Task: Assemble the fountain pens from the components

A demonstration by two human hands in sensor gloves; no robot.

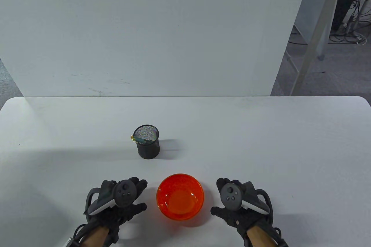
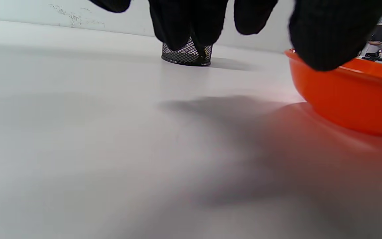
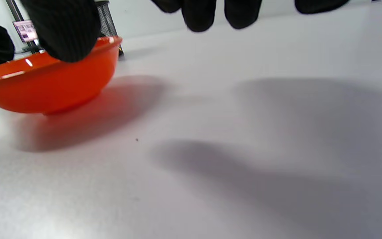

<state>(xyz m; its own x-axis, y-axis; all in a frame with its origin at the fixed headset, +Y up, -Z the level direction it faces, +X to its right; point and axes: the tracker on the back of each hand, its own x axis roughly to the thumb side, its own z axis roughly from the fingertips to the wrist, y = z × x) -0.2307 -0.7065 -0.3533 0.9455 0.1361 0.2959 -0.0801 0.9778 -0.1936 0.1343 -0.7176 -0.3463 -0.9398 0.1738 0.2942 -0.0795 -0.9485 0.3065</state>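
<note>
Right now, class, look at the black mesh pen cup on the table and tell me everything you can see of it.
The pen cup is a small round holder of black wire mesh, metal by the look of it, with an open top and a solid dark band at its base. It stands upright on the white table, beyond the orange bowl and apart from it. A dark green pen with gold trim leans inside, its end poking over the left rim. Neither hand touches the cup.

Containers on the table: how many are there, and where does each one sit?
2. An orange bowl sits near the front edge between the two hands. A black mesh pen cup stands farther back, left of centre, with a pen leaning inside it.
</note>
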